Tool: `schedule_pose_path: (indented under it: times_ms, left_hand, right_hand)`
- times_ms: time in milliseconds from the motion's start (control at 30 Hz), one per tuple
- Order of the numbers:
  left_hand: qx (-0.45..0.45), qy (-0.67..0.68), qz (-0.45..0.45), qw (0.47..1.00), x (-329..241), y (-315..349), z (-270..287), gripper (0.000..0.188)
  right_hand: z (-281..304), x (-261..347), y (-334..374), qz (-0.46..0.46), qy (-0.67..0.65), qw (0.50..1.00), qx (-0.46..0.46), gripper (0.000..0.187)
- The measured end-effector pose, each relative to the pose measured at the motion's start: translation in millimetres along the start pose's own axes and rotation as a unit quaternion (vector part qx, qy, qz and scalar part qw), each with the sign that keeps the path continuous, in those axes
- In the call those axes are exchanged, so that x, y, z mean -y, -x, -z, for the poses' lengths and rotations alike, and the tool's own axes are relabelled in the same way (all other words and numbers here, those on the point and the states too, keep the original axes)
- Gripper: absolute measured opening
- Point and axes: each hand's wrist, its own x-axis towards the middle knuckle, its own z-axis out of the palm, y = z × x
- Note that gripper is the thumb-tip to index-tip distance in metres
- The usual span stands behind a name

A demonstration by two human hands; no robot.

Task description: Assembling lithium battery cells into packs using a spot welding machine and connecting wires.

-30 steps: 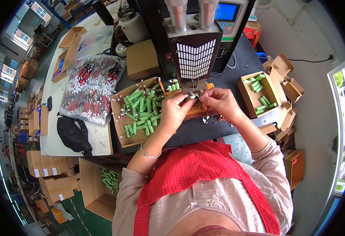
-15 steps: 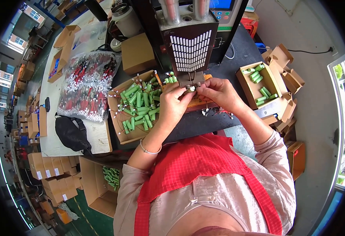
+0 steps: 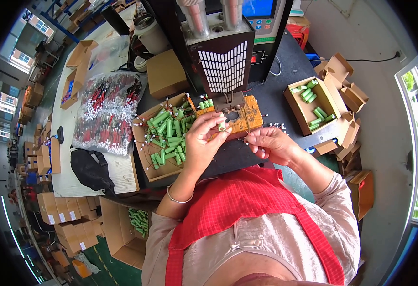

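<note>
Between the thumb and fingers of my left hand (image 3: 203, 142), a green battery cell (image 3: 222, 127) is held with its round end toward me. It is just in front of a worn orange block (image 3: 251, 114) beneath the head of a spot welder (image 3: 223, 64). My right hand (image 3: 276, 144) is lower and to the right, its thumb and forefinger pinched on what looks like a thin wire; the fingers partly cover it. An open carton (image 3: 157, 177) of green cells with wire leads stands left of my left hand.
A smaller carton (image 3: 298, 113) with several green cells sits at the right. To the left are a clear bag (image 3: 106, 114) of red and black wire leads and a black pouch (image 3: 90, 168). A closed cardboard box (image 3: 167, 72) stands beside the welder. Below the table, another carton (image 3: 118, 224) holds cells.
Both hands have come away from the welder's electrodes toward me. The left hand carries the cell; the right has separated from it to the right. The orange block now shows more.
</note>
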Motion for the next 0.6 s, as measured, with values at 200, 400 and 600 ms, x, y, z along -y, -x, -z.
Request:
schedule_pose_path:
  times_ms: [200, 400, 600]
  left_hand:
    - [0.023, 0.228, 0.142, 0.963, 13, 2, 7, 0.011]
    - [0.002, 0.000, 0.109, 0.994, 21, -7, -6, 0.021]
    - [0.014, -0.077, 0.008, 0.997, 14, -17, -10, 0.020]
  right_hand:
    - [0, 4, -10, 0.187, 0.207, 0.955, -0.101, 0.017]
    - [-8, 12, -25, 0.292, 0.315, 0.896, -0.115, 0.021]
    - [-12, 15, -33, 0.288, 0.361, 0.873, -0.159, 0.021]
